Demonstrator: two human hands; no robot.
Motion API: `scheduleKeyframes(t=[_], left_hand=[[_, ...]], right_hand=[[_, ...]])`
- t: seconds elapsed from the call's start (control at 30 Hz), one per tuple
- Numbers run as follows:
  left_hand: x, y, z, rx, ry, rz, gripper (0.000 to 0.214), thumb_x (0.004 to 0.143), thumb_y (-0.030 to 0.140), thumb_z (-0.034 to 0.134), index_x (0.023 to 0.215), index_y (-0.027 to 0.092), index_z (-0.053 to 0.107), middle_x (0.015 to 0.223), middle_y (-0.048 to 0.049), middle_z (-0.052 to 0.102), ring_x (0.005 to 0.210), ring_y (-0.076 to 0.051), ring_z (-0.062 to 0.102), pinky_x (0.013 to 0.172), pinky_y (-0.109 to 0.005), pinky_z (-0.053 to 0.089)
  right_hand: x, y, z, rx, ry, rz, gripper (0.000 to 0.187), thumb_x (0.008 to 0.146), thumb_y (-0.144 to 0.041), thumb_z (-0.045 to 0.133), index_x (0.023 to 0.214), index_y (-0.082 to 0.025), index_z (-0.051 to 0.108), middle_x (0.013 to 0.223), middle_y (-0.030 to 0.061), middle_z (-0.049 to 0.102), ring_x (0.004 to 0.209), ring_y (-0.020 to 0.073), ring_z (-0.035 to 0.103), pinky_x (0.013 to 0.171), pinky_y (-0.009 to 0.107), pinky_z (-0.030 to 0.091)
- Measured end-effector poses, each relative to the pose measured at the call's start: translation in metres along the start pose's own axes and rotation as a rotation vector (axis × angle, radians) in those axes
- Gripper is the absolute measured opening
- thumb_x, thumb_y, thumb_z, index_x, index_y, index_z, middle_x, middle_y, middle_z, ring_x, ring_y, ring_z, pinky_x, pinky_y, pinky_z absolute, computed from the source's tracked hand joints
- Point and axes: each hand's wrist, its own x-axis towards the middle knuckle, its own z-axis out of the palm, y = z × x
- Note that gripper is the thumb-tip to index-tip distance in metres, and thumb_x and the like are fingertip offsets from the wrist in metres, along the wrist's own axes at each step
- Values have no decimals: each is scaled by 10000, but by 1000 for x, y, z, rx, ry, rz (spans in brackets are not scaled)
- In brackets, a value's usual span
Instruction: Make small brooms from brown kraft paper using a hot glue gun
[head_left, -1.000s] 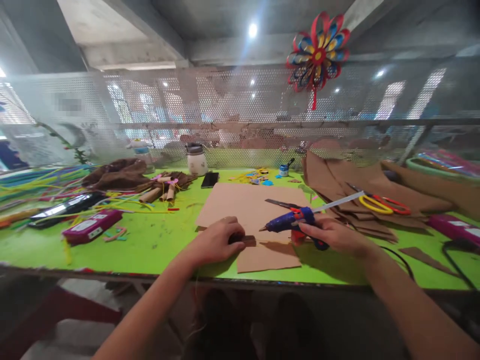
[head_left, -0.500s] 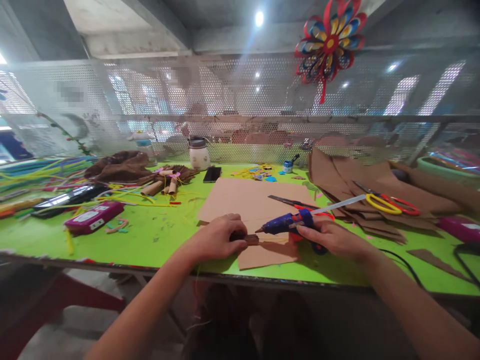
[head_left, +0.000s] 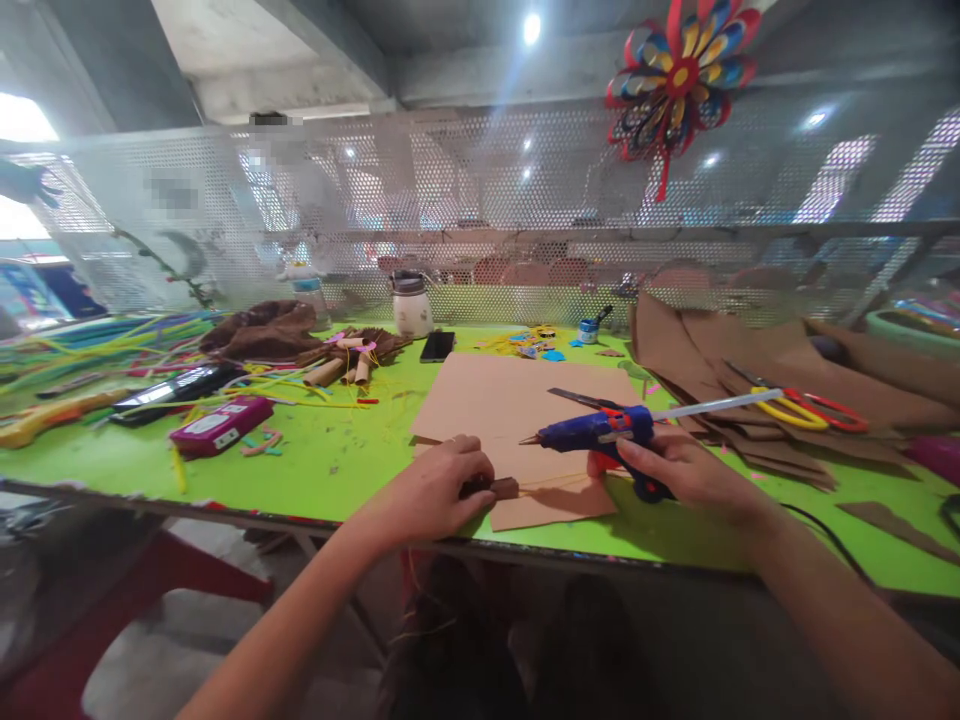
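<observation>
My left hand (head_left: 435, 488) is closed on a small dark brown piece (head_left: 501, 488) and presses it onto a sheet of brown cardboard (head_left: 510, 405) near the table's front edge. My right hand (head_left: 686, 470) grips a blue glue gun (head_left: 596, 432) with a white glue stick poking out of its back. The nozzle points left and hovers a little above and to the right of the brown piece.
The green table (head_left: 322, 460) carries a pink case (head_left: 220, 425), coloured strips, paper rolls (head_left: 345, 370), a phone (head_left: 437, 346), a white jar (head_left: 412, 307), yellow and red scissors (head_left: 810, 408) on brown sheets, and a black cord (head_left: 825, 530). A mesh screen with a paper pinwheel (head_left: 679, 70) stands behind.
The glue gun's nozzle has lifted up and away from the brown piece after nearing it. My left hand stays on the piece. My view has shifted slightly.
</observation>
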Motion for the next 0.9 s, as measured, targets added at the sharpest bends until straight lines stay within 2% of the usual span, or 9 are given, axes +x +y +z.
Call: scheduleKeyframes(t=[0.17, 0.33, 0.5, 0.6, 0.73, 0.9], left_hand=[[-7, 5, 4, 0, 38, -20, 184, 905, 314, 472, 884, 179, 595, 936, -52, 533, 853, -179, 529, 758, -298, 419], [-10, 18, 15, -16, 78, -74, 204, 934, 316, 417, 898, 180, 564, 965, -67, 562, 876, -186, 547, 785, -307, 437], [-1, 24, 23, 10, 105, -59, 151, 933, 266, 423, 946, 180, 546, 1014, -85, 607, 956, -208, 559, 840, -320, 442], [8, 25, 26, 56, 135, -26, 167, 941, 250, 408, 910, 169, 551, 952, -94, 624, 950, -223, 556, 837, -341, 447], [15, 23, 25, 98, 121, -22, 146, 919, 231, 451, 866, 162, 568, 848, -92, 628, 905, -235, 565, 771, -335, 458], [11, 11, 13, 35, 71, 39, 179, 921, 288, 470, 923, 175, 608, 903, -93, 639, 895, -213, 597, 777, -309, 460]], right_hand=[[7, 1, 1, 35, 40, 24, 520, 866, -607, 467, 869, -158, 729, 843, 56, 668, 639, 134, 517, 516, 244, 367], [19, 0, 2, -9, 5, 28, 525, 886, -599, 438, 849, -164, 731, 853, 47, 679, 745, 159, 574, 620, 255, 418], [25, 10, 6, 35, 58, 52, 542, 874, -611, 452, 818, -138, 711, 859, 70, 683, 783, 178, 601, 687, 286, 448], [27, 17, 8, 74, 102, 93, 545, 859, -622, 466, 819, -134, 706, 831, 71, 682, 754, 185, 601, 692, 320, 460], [29, 21, 11, 90, 116, 83, 529, 851, -616, 480, 785, -145, 709, 818, 71, 683, 758, 193, 597, 721, 349, 460], [20, 14, 8, 132, 118, 141, 542, 846, -625, 478, 828, -139, 717, 808, 83, 678, 718, 192, 591, 656, 337, 457]])
